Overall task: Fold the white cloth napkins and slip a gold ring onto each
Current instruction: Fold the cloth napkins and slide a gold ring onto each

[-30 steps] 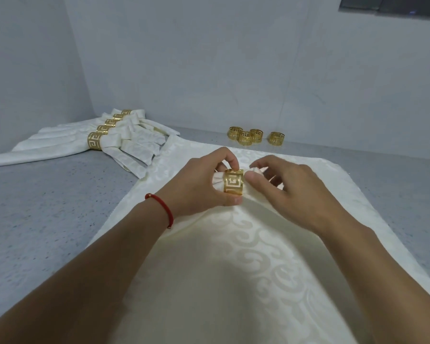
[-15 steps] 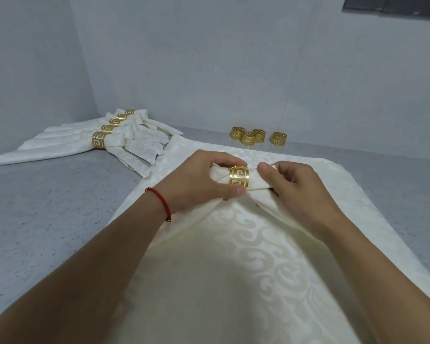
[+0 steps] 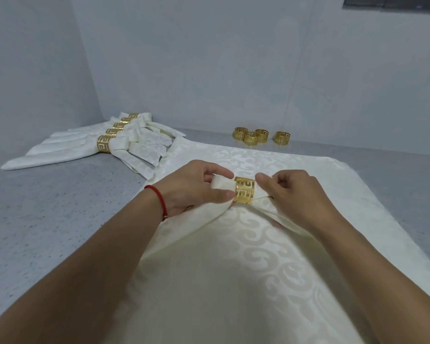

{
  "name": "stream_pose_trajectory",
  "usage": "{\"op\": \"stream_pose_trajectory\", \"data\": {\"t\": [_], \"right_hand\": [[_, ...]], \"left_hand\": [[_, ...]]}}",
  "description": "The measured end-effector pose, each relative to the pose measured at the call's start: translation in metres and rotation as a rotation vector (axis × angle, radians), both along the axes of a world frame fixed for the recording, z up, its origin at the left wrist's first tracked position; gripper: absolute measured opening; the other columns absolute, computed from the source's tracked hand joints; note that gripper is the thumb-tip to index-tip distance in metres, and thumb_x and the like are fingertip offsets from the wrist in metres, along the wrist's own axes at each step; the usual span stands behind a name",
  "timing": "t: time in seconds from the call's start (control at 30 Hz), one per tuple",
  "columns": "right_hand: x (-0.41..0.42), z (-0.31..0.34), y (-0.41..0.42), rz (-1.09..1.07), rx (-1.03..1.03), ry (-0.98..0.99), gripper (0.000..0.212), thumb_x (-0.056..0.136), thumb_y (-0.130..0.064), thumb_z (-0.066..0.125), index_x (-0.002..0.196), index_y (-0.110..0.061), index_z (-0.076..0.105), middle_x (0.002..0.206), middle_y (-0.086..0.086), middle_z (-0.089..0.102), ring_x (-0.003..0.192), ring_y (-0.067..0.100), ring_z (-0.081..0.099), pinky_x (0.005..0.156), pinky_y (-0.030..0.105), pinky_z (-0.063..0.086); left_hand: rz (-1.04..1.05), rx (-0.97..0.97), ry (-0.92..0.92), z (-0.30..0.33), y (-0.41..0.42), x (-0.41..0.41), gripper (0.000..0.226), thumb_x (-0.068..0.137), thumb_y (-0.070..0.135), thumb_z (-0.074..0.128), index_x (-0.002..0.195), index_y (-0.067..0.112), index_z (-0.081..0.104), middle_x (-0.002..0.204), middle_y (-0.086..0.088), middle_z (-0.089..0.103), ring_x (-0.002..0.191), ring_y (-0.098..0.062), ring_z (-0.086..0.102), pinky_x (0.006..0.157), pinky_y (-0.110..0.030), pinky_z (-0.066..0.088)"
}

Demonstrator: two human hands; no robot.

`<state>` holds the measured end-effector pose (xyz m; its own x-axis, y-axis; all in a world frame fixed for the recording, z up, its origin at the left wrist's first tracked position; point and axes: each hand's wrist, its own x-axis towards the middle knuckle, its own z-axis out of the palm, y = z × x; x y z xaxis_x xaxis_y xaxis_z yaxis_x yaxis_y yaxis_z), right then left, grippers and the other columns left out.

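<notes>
A gold ring (image 3: 244,190) with a key pattern sits around the gathered end of a white patterned napkin (image 3: 233,264) that spreads toward me over the table. My left hand (image 3: 194,187) pinches the napkin tip poking out of the ring's left side, thumb against the ring's edge. My right hand (image 3: 293,194) grips the bunched cloth just right of the ring. Several ringed, folded napkins (image 3: 90,147) lie in a row at the far left. Several loose gold rings (image 3: 258,137) stand near the back wall.
A flat white cloth (image 3: 308,167) lies under the napkin on the grey speckled table (image 3: 47,219). Walls close the left and back sides. A red string bracelet (image 3: 159,199) is on my left wrist.
The ring has slid further along the napkin, so more of the tip now sticks out to the left. Both hands shifted slightly apart along the cloth.
</notes>
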<state>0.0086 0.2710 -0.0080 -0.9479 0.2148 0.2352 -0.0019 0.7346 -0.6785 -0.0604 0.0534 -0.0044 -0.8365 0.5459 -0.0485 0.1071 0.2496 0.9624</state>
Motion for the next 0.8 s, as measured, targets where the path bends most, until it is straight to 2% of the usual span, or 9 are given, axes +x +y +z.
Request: {"op": "stream_pose_trajectory", "data": {"t": [0.03,0.1,0.2,0.33,0.43,0.57,0.67,0.73,0.8], "right_hand": [[0.000,-0.003,-0.001,0.001,0.027,-0.023,0.061,0.096,-0.059,0.055,0.082,-0.002,0.068,0.078,0.016,0.069,0.068,0.026,0.063,0.059,0.032,0.043],[0.001,-0.003,-0.002,0.004,0.095,-0.079,0.060,0.098,-0.060,0.049,0.080,-0.006,0.068,0.074,0.012,0.067,0.072,0.026,0.064,0.061,0.034,0.042],[0.006,0.009,0.009,0.031,0.081,-0.190,0.058,0.101,-0.055,0.045,0.074,-0.006,0.061,0.072,0.008,0.064,0.069,0.023,0.058,0.065,0.035,0.040],[0.016,0.020,0.026,0.146,0.054,-0.339,0.047,0.097,-0.051,0.053,0.065,-0.020,0.042,0.062,-0.004,0.038,0.060,0.016,0.034,0.065,0.033,0.028],[0.017,0.022,0.039,0.201,0.053,-0.410,0.050,0.092,-0.059,0.061,0.076,-0.012,0.060,0.068,-0.004,0.051,0.067,0.016,0.045,0.072,0.034,0.036],[0.016,0.030,0.050,0.295,0.092,-0.500,0.025,0.086,-0.049,0.075,0.090,-0.025,0.076,0.081,-0.004,0.066,0.071,0.015,0.054,0.072,0.031,0.044],[0.010,0.022,0.046,0.302,0.188,-0.496,0.024,0.082,-0.046,0.080,0.086,-0.024,0.072,0.079,-0.005,0.064,0.071,0.018,0.055,0.065,0.028,0.044],[0.011,0.023,0.045,0.347,0.126,-0.551,0.031,0.082,-0.047,0.081,0.081,-0.019,0.067,0.074,0.000,0.058,0.067,0.023,0.048,0.054,0.026,0.040],[0.012,0.031,0.048,0.371,0.057,-0.595,0.038,0.084,-0.051,0.079,0.082,-0.014,0.068,0.073,0.004,0.061,0.065,0.023,0.052,0.054,0.027,0.046]], "left_hand": [[0.013,-0.057,0.043,-0.002,0.000,-0.002,0.046,0.072,0.017,0.089,0.113,0.023,0.071,0.105,-0.012,0.073,0.085,-0.018,0.071,0.082,-0.036,0.060],[0.057,-0.174,0.128,-0.003,0.000,-0.003,0.043,0.069,0.030,0.090,0.108,0.034,0.071,0.094,-0.003,0.068,0.069,-0.008,0.061,0.068,-0.030,0.054],[0.071,-0.320,0.217,0.000,0.001,0.001,0.043,0.074,0.046,0.083,0.112,0.045,0.064,0.100,0.005,0.062,0.072,-0.007,0.058,0.066,-0.023,0.049],[0.052,-0.377,0.102,0.017,-0.003,0.000,0.045,0.087,0.050,0.070,0.125,0.027,0.060,0.101,-0.005,0.070,0.075,-0.015,0.068,0.080,-0.033,0.060],[0.033,-0.575,0.053,0.034,-0.014,0.003,0.042,0.091,0.048,0.065,0.122,0.020,0.060,0.101,-0.006,0.072,0.072,-0.020,0.071,0.073,-0.037,0.063],[-0.067,-0.819,0.088,0.039,-0.032,0.016,0.035,0.085,0.052,0.070,0.101,0.021,0.070,0.094,-0.002,0.073,0.076,-0.019,0.072,0.073,-0.033,0.063],[-0.099,-0.774,0.117,0.033,-0.038,0.020,0.022,0.085,0.035,0.076,0.102,0.025,0.067,0.088,-0.003,0.067,0.067,-0.016,0.064,0.069,-0.030,0.059],[-0.125,-0.681,0.062,0.030,-0.041,0.023,0.019,0.086,0.026,0.077,0.103,0.024,0.069,0.084,-0.004,0.064,0.063,-0.014,0.059,0.065,-0.029,0.055],[-0.098,-0.673,0.037,0.032,-0.042,0.024,0.020,0.087,0.033,0.075,0.103,0.021,0.070,0.083,-0.005,0.071,0.065,-0.019,0.065,0.067,-0.032,0.059]]}}
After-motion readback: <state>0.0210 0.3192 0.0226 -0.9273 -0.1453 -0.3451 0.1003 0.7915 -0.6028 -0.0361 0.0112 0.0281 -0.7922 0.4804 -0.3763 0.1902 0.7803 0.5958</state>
